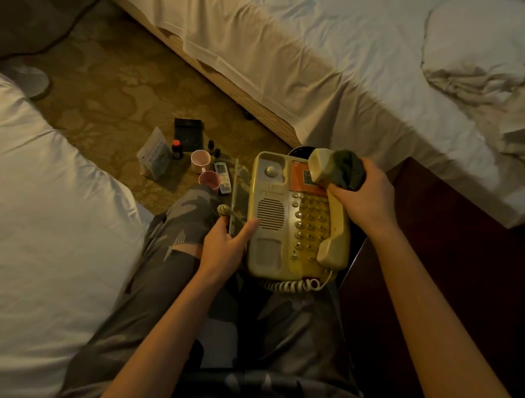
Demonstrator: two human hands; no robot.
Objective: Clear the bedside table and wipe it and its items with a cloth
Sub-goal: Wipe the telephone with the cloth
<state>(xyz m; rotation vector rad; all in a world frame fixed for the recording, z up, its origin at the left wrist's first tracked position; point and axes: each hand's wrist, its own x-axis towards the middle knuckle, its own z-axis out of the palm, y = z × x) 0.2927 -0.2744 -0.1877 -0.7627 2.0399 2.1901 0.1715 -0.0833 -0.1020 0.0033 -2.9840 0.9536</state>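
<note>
A yellowed corded telephone [271,222] lies on my lap, its base tilted. My left hand [227,246] grips the base's left edge, thumb on top beside the speaker grille. The handset [332,225] rests askew over the keypad, its upper end raised. My right hand [364,199] holds a bunched dark green cloth [346,170] pressed against the handset's upper end. The coiled cord [293,285] hangs below the base. The dark wooden bedside table [440,250] stands to the right.
On the patterned carpet ahead stand two pink cups [201,161], small bottles [177,148], a white packet [154,157], a black box [188,132] and a remote [222,178]. White beds [43,210] flank both sides; a pillow [484,50] lies at the upper right.
</note>
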